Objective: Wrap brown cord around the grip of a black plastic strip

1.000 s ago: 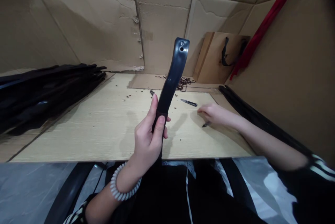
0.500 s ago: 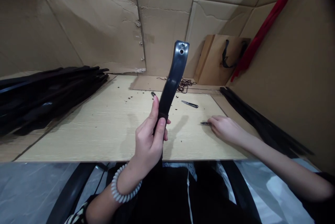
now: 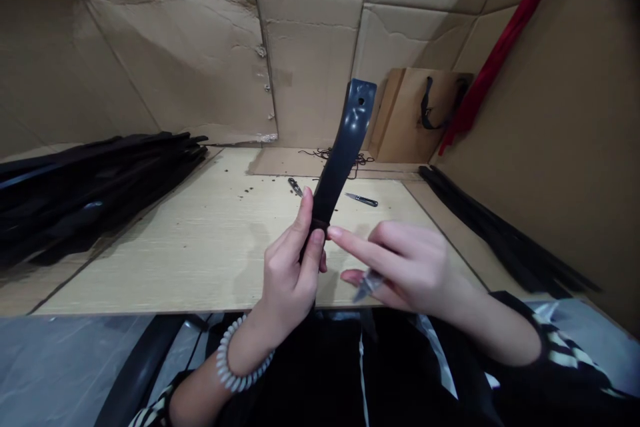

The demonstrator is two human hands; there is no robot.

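My left hand point(image 3: 287, 274) grips the lower part of a glossy black strap point(image 3: 345, 154), which stands upright and leans slightly right. A small hole shows near its top end. My right hand point(image 3: 405, 264) is just right of the strap, with the index fingertip close to my left hand but not visibly touching it. A small metal blade tool point(image 3: 369, 285) pokes out from between my right fingers, and its handle is hidden by them.
Pale wood table point(image 3: 150, 260) with dark crumbs, thread snips point(image 3: 361, 200) and a second small tool point(image 3: 295, 186). Black strap stacks lie left point(image 3: 100, 194) and right point(image 3: 500, 227). Cardboard walls point(image 3: 310, 60), a paper bag point(image 3: 415, 114), tangled cord point(image 3: 340, 159).
My right hand has lifted off the table and moved left toward the strap, now holding the small blade that lay on the table. The strap has tilted slightly right.
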